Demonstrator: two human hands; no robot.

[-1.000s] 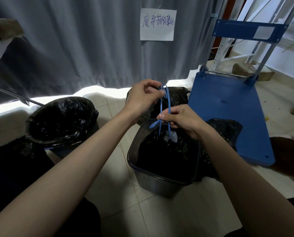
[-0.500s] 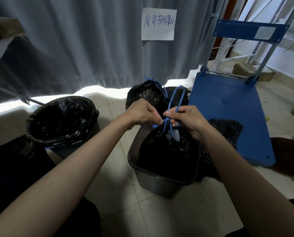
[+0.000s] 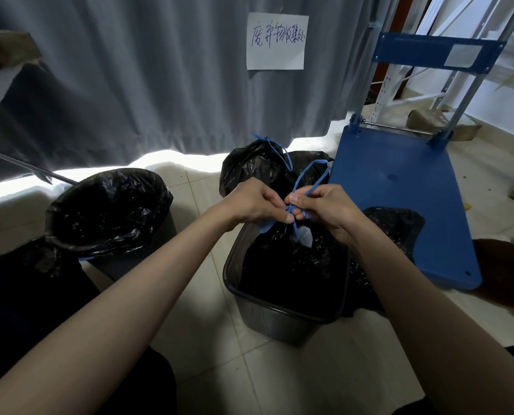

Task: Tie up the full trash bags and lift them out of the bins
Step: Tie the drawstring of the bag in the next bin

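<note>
Lowered from 12 o'clock: left hand (image 3: 257,205) and right hand (image 3: 324,209) together, pinching blue drawstring (image 3: 308,181) over bag (image 3: 291,265); knot tightening, lifting probably next.

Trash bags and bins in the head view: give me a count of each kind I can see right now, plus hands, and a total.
Bins: 2, a round bin and a rectangular bin
Black trash bags: 4 visible, the round bin's liner, the bag being tied, a tied bag behind, a bag by the cart
Hands: 2, left hand, right hand
Total: 8
</note>
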